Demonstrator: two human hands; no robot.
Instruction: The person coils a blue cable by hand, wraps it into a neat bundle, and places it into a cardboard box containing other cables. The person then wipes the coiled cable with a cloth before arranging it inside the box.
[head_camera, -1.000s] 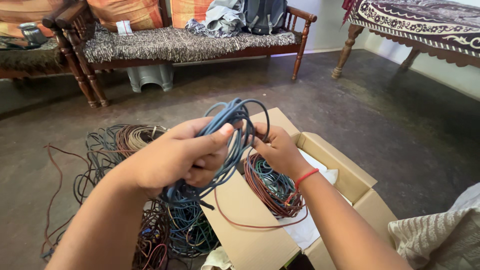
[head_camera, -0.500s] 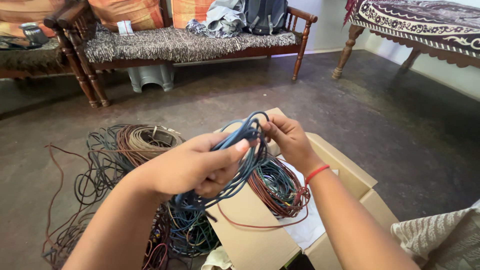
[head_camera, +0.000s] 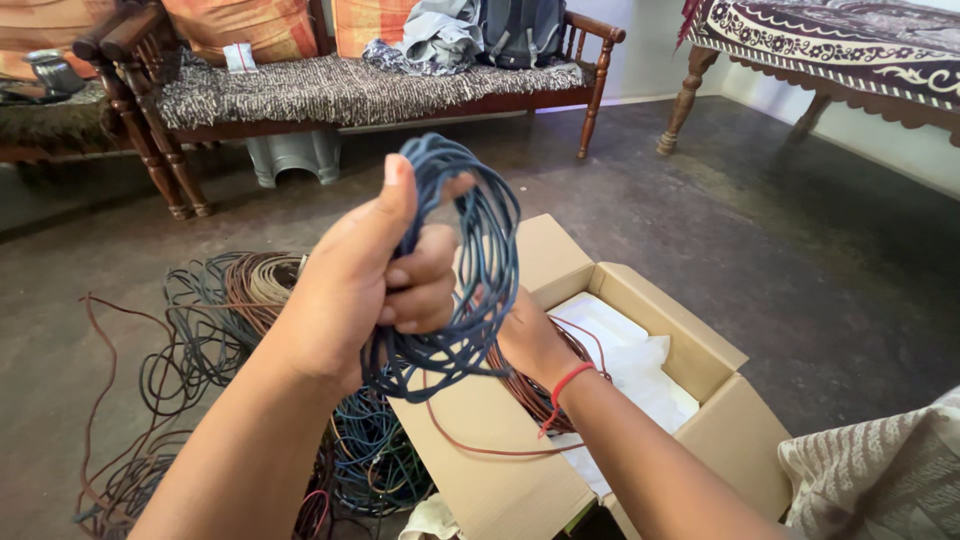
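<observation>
Coil of blue wire (head_camera: 470, 270) at frame centre, our left hand (head_camera: 370, 290) clenched round it, our right hand (head_camera: 525, 340) behind it, grip unclear, over cardboard box (head_camera: 700, 350).

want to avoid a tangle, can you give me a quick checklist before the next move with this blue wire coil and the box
1. Left hand has a firm grip on the coiled blue wire bundle: ok, fingers closed around it.
2. Right hand free of the coil: cannot tell, mostly hidden behind it.
3. Open brown cardboard box has room: ok, white paper shows bare.
4. Brown wire coil sits fully inside the box: not ok, a loose strand trails over the flap.
5. Blue bundle clear of the tangled wire pile on the floor: ok, held above it.
</observation>
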